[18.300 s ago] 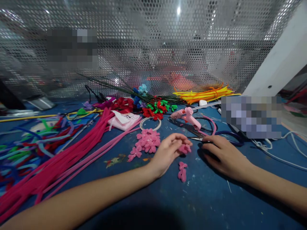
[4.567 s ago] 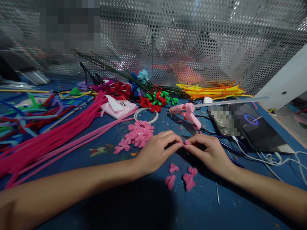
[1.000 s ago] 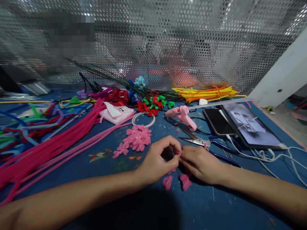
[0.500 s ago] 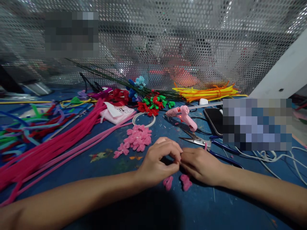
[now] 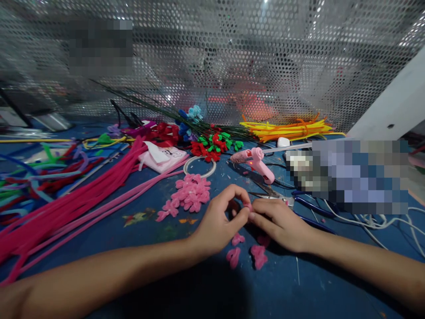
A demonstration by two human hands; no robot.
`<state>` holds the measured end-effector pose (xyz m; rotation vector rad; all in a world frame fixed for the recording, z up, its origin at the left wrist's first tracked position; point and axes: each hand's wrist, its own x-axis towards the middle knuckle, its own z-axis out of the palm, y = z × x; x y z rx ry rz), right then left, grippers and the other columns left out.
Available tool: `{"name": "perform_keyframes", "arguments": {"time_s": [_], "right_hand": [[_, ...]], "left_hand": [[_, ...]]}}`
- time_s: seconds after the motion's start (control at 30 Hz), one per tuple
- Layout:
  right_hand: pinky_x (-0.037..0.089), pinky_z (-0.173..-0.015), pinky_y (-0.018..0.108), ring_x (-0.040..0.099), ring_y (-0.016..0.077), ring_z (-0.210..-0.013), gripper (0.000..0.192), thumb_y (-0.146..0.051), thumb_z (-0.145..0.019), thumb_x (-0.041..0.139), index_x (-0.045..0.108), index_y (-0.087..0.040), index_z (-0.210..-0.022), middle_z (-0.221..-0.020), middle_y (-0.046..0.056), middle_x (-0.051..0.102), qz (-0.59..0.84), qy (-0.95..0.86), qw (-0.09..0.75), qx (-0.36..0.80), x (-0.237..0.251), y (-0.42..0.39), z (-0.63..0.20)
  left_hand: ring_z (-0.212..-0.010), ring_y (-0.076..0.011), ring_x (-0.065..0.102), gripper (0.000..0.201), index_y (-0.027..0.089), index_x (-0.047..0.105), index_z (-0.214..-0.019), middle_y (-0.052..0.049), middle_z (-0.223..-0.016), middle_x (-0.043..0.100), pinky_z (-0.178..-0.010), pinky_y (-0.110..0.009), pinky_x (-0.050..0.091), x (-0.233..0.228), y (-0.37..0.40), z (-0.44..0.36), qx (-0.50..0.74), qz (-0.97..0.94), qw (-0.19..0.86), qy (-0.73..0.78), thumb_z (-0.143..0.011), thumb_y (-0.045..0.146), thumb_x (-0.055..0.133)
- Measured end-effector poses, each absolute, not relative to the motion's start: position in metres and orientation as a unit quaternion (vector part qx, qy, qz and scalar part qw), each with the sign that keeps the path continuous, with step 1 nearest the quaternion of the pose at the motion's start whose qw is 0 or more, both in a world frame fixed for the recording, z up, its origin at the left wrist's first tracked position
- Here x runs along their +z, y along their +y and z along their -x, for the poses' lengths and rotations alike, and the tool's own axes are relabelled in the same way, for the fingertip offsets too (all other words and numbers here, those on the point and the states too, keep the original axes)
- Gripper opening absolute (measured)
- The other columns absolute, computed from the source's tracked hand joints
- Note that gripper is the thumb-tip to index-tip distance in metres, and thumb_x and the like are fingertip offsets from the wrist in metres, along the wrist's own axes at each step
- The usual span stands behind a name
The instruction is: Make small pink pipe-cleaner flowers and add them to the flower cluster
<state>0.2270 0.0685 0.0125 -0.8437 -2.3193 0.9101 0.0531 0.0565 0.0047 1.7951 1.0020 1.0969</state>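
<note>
My left hand (image 5: 221, 221) is closed in a pinch, thumb and forefinger on a small pink pipe cleaner piece (image 5: 248, 207). The fingertips of my right hand (image 5: 285, 223) meet it from the other side, pressed together; they partly hide the piece. Several bent pink pipe cleaner pieces (image 5: 259, 256) lie on the table just below my hands. Beyond my left hand rests a cluster of fluffy pink flowers (image 5: 191, 192). Scissors (image 5: 308, 207) with blue handles lie behind my right hand, partly covered by it.
A pink glue gun (image 5: 257, 164) and a white ring (image 5: 199, 167) stand beyond the hands. Long magenta pipe cleaners (image 5: 76, 199) stretch across the left. Yellow and orange pipe cleaners (image 5: 288, 129) lie at the back, before a perforated metal screen (image 5: 206, 57). White cables (image 5: 375, 223) are at right.
My fingers have shifted slightly, and the pink piece between them now shows. More of the pink pieces below my hands have come into sight.
</note>
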Motion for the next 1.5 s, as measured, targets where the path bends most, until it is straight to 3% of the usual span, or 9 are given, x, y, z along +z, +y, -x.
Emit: {"name": "perform_keyframes", "arguments": {"time_s": [0.37, 0.5, 0.77, 0.97, 1.13, 1.27, 1.5], "right_hand": [[0.031, -0.052, 0.019, 0.042, 0.0074, -0.057, 0.031, -0.036, -0.092, 0.047, 0.062, -0.013, -0.077, -0.063, -0.004, 0.047, 0.318, -0.734, 0.223, 0.557, 0.012, 0.080, -0.232], [0.030, -0.050, 0.019, 0.040, 0.0073, -0.056, 0.029, -0.036, -0.089, 0.050, 0.063, -0.013, -0.077, -0.062, -0.004, 0.047, 0.323, -0.712, 0.220, 0.583, 0.012, 0.082, -0.232], [0.027, -0.051, 0.021, 0.035, 0.0073, -0.058, 0.026, -0.039, -0.086, 0.057, 0.062, -0.014, -0.082, -0.065, -0.004, 0.045, 0.334, -0.705, 0.247, 0.575, 0.007, 0.082, -0.232], [0.027, -0.050, 0.020, 0.036, 0.0064, -0.056, 0.022, -0.036, -0.086, 0.058, 0.065, -0.015, -0.087, -0.067, -0.004, 0.047, 0.340, -0.726, 0.255, 0.540, 0.011, 0.081, -0.232], [0.032, -0.056, 0.021, 0.044, 0.0083, -0.062, 0.023, -0.033, -0.088, 0.055, 0.065, -0.015, -0.078, -0.069, -0.002, 0.051, 0.337, -0.769, 0.242, 0.486, 0.014, 0.081, -0.232], [0.035, -0.060, 0.021, 0.048, 0.0091, -0.067, 0.020, -0.030, -0.089, 0.054, 0.064, -0.015, -0.081, -0.073, -0.002, 0.054, 0.324, -0.786, 0.235, 0.470, 0.013, 0.083, -0.232], [0.030, -0.053, 0.019, 0.042, 0.0067, -0.058, 0.020, -0.029, -0.085, 0.061, 0.059, -0.015, -0.071, -0.063, -0.005, 0.046, 0.344, -0.787, 0.218, 0.465, 0.012, 0.079, -0.230]], "left_hand": [[-0.070, -0.0090, 0.053, 0.010, 0.020, 0.047, -0.089, 0.003, -0.079, 0.051, -0.063, -0.021, 0.042, 0.004, 0.059, -0.052, 0.459, -0.625, 0.512, 0.370, -0.086, 0.025, 0.055], [-0.067, -0.0085, 0.052, 0.014, 0.020, 0.044, -0.089, 0.004, -0.078, 0.052, -0.063, -0.022, 0.042, 0.005, 0.064, -0.051, 0.446, -0.606, 0.556, 0.354, -0.085, 0.024, 0.057], [-0.065, -0.0086, 0.051, 0.021, 0.019, 0.045, -0.082, 0.004, -0.073, 0.056, -0.063, -0.022, 0.039, 0.008, 0.067, -0.049, 0.433, -0.603, 0.547, 0.386, -0.077, 0.021, 0.065], [-0.062, -0.0084, 0.052, 0.027, 0.019, 0.044, -0.081, 0.005, -0.068, 0.059, -0.062, -0.022, 0.039, 0.010, 0.069, -0.048, 0.403, -0.576, 0.598, 0.384, -0.073, 0.023, 0.069], [-0.062, -0.0080, 0.054, 0.027, 0.018, 0.047, -0.081, 0.006, -0.065, 0.060, -0.063, -0.021, 0.039, 0.008, 0.075, -0.043, 0.361, -0.564, 0.635, 0.386, -0.070, 0.022, 0.072], [-0.064, -0.0081, 0.053, 0.024, 0.018, 0.049, -0.080, 0.006, -0.066, 0.057, -0.063, -0.020, 0.039, 0.006, 0.079, -0.039, 0.343, -0.579, 0.635, 0.380, -0.071, 0.022, 0.071], [-0.070, -0.0102, 0.051, 0.005, 0.017, 0.055, -0.076, 0.003, -0.072, 0.056, -0.065, -0.022, 0.040, 0.014, 0.078, -0.042, 0.319, -0.648, 0.577, 0.382, -0.077, 0.016, 0.060]]}}
